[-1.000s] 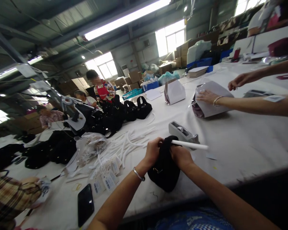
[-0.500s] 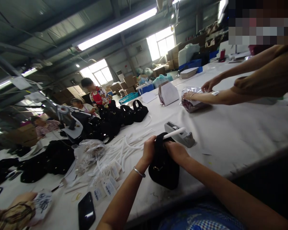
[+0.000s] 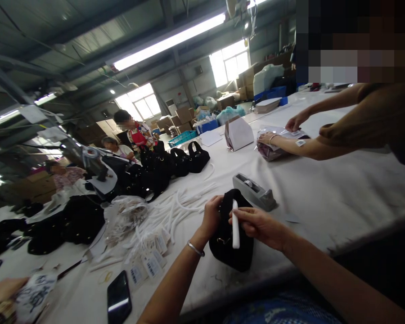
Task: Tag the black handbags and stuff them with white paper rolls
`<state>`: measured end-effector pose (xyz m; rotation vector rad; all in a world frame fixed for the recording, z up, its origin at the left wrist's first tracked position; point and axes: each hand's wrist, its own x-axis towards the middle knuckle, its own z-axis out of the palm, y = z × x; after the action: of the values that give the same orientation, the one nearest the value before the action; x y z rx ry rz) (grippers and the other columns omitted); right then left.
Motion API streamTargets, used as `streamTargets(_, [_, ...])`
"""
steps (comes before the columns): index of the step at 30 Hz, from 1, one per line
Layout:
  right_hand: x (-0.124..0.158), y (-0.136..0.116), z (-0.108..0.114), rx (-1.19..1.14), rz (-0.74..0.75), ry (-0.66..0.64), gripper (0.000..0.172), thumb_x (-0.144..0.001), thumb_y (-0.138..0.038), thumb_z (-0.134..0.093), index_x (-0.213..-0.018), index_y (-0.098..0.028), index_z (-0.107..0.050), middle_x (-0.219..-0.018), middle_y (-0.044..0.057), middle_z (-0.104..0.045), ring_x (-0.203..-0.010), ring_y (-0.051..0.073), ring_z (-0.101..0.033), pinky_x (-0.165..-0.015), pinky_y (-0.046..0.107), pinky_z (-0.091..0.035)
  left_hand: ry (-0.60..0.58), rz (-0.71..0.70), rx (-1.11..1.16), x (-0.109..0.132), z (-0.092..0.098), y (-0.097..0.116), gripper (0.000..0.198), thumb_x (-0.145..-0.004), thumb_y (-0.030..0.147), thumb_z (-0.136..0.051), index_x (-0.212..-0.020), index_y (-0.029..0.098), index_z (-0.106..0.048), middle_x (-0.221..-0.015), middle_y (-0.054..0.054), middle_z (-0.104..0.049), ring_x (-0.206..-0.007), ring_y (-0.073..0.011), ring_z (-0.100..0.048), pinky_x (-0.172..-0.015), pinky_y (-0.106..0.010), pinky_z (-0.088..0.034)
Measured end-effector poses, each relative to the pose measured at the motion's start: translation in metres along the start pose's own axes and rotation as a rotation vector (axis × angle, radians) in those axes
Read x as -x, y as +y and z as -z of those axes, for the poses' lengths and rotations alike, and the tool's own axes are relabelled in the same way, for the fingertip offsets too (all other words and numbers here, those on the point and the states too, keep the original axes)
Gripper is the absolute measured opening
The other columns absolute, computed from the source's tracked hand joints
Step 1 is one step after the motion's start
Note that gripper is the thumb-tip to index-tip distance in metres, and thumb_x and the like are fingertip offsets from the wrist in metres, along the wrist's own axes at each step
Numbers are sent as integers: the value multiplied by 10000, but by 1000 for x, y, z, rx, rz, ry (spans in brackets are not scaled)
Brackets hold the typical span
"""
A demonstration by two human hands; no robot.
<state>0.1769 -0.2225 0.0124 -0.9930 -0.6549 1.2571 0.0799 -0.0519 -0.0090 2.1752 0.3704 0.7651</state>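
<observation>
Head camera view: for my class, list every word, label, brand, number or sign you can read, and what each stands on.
No text can be read.
White tags: barcode-like marks, too small to read.
White patterned item at lower left: dark marks, too blurred to tell if lettering.
Black bag: no lettering visible.
White tube: none visible.
Phone: none visible.

The bare left forearm [image 3: 177, 279] angles forward to a curled left hand [image 3: 211, 219]. The bare right forearm [image 3: 327, 265] slants inward, its right hand [image 3: 261, 226] pinching at the fingertips [image 3: 241, 211].
</observation>
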Motion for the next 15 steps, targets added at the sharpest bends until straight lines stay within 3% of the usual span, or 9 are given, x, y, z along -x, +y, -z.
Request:
streamTargets(3, [0,11,2,453,177,164,345,-891,-497,-649,-879,-157,-710,-635,-11,-597,-457,69,-429,-434,187,-330,-14,99,104,3,4,5,187,-803,247,-697,-971,167,-719,-933,-62,-727,-855,-216,-678,-758,-314,-551])
streamTargets(6, [-6,19,6,747,314,300,297,-917,-455,-599,-908,-188,-728,-588,-18,-604,-514,134,-547,-522,237,-422,-56,186,207,7,12,15,352,-932,455,-554,-1014,148,-706,-839,-60,-728,-762,-204,-684,-699,-316,-561])
streamTargets(10, [-21,26,3,796,383,322,288,-915,-425,-580,-926,-187,-743,-660,3,-676,-599,171,-632,-596,256,-475,-51,267,244,10,20,35,584,-988,602,-348,-970,132,-694,-776,-48,-693,-707,-185,-645,-670,-301,-535])
streamTargets(13, [-33,28,-2,777,408,316,292,-906,-399,-558,-901,-171,-740,-666,10,-688,-611,180,-644,-577,251,-473,-70,185,83,12,21,48,489,-983,554,-425,-926,160,-709,-799,-43,-693,-775,-203,-643,-723,-302,-512])
streamTargets(15, [-39,29,-3,804,447,350,290,-897,-372,-544,-872,-158,-738,-705,27,-705,-654,188,-642,-598,255,-468,-97,116,8,13,22,53,383,-986,481,-463,-1056,195,-708,-949,-52,-725,-912,-230,-659,-829,-323,-505])
